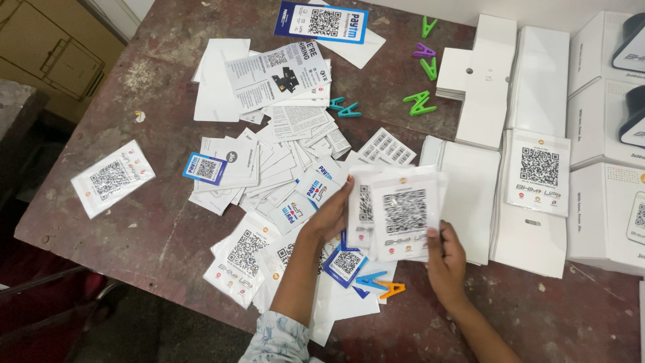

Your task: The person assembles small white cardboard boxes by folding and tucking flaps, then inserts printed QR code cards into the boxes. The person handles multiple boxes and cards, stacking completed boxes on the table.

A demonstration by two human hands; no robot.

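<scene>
My left hand (330, 215) and my right hand (446, 259) together hold a small stack of white code cards (402, 214) above the table. The left hand grips the stack's left edge, the right hand its lower right corner. Under and left of them lies a loose spread of white and blue-edged cards and leaflets (275, 168). A blue clip (369, 280) and an orange clip (392, 290) lie just below the held stack.
The worn brown table (154, 222) also bears a lone card (112, 178) at the left, green, purple and teal clips (420, 102) at the back, flat white cardboard stacks (497, 87) and white boxes (605, 215) at the right.
</scene>
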